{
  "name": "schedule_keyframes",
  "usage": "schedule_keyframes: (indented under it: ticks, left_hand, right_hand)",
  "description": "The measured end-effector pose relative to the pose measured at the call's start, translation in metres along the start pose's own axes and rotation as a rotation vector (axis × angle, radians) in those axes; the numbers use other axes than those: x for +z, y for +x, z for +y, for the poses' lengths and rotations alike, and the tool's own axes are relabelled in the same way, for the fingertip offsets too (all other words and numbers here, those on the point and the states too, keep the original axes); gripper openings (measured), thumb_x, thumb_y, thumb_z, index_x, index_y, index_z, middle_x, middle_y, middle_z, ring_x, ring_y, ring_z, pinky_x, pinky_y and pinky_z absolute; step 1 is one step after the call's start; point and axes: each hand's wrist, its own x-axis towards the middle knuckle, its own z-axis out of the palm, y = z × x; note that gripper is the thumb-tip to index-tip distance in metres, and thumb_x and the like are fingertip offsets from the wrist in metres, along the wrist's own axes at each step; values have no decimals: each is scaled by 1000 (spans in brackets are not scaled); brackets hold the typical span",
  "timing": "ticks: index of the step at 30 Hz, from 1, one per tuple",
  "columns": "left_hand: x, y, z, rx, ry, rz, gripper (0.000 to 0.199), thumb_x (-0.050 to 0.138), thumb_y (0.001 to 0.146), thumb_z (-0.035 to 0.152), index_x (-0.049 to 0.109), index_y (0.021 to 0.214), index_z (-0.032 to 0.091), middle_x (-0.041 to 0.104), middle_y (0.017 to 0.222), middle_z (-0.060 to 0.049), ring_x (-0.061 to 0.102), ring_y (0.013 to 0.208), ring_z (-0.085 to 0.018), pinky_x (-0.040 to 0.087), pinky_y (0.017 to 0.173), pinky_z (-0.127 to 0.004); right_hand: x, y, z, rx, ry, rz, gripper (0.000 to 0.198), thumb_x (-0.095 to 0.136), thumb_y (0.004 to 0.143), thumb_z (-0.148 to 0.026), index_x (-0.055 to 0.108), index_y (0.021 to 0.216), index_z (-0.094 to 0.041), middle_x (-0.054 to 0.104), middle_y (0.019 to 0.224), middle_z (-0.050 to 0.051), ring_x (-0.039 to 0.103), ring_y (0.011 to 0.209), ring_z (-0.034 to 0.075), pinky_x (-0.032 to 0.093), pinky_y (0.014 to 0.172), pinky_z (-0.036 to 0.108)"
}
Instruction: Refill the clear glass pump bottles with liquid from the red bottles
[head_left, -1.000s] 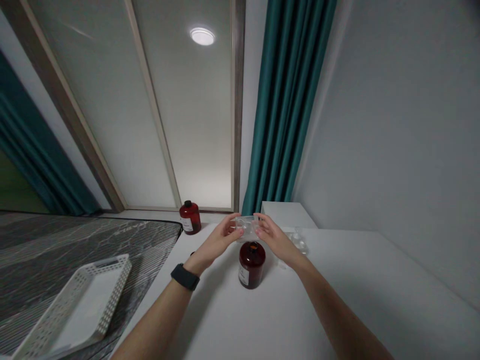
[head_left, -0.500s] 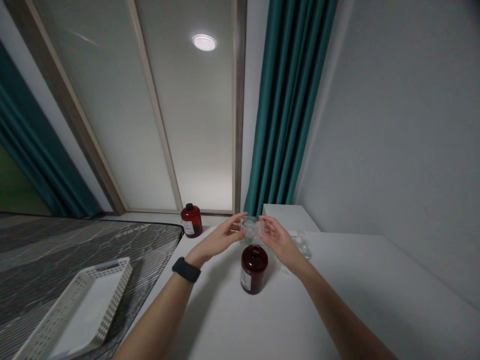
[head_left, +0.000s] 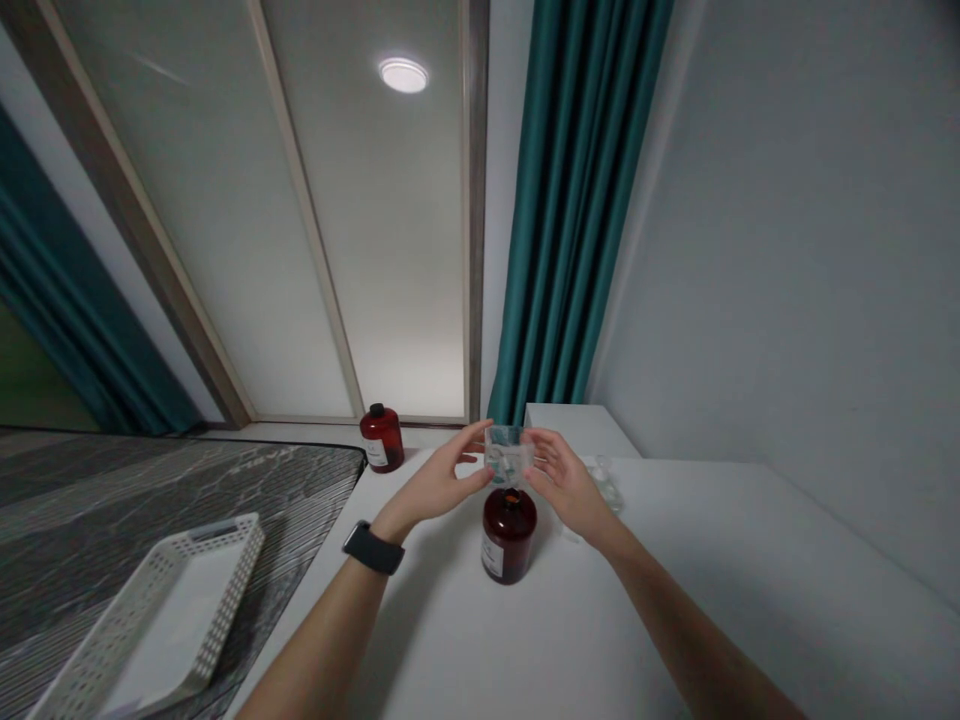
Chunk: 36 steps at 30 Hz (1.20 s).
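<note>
Between both hands is a clear, see-through container (head_left: 509, 455), raised just above and behind a dark red-brown bottle. My left hand (head_left: 455, 470) grips its left side, thumb low and fingers high. On the right side, my right hand (head_left: 559, 478) grips it the same way. The brown bottle (head_left: 509, 540) stands upright on the white table (head_left: 480, 640); its narrow neck has no cap on it, and a white label shows on its front. Whatever is inside the container is too unclear to name.
A second red-brown bottle (head_left: 381, 440) with a black cap stands at the table's far left corner. Clear objects (head_left: 604, 485) lie behind my right hand. A white perforated basket (head_left: 225, 600) rests on the dark patterned surface (head_left: 315, 500) to the left. A white box (head_left: 581, 430) stands at the back.
The clear container has moved slightly to the right and up in my two hands and now sits over the bottle's neck. The brown bottle has stayed in place.
</note>
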Motion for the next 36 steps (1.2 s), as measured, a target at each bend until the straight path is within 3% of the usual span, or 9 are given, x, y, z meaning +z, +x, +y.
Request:
schedule_keyframes:
  ticks: [11,20,36]
  left_hand:
    - [-1,-3,-1,24,171,-31,73,64,90,32,28,152,23,55,143,-13,55,127,-27,47,107,-49]
    - [-2,-1,0,80,196,-14,70,65,89,31,32,150,21,52,146,-14,54,128,-27,47,107,-51]
    - [1,-1,-1,144,236,17,70,66,88,26,32,149,25,53,143,-11,55,127,-26,45,110,-49]
  right_hand:
    - [-1,-7,-6,-35,-99,2,46,70,80,-28,51,122,-28,58,132,8,58,124,22,45,110,44]
    - [-3,-9,-8,-61,-136,-21,45,67,84,-27,51,126,-29,55,138,8,54,130,22,38,116,45]
    - [-3,-9,-11,-110,-191,-37,47,64,85,-23,48,129,-28,50,145,9,49,135,22,37,117,46]
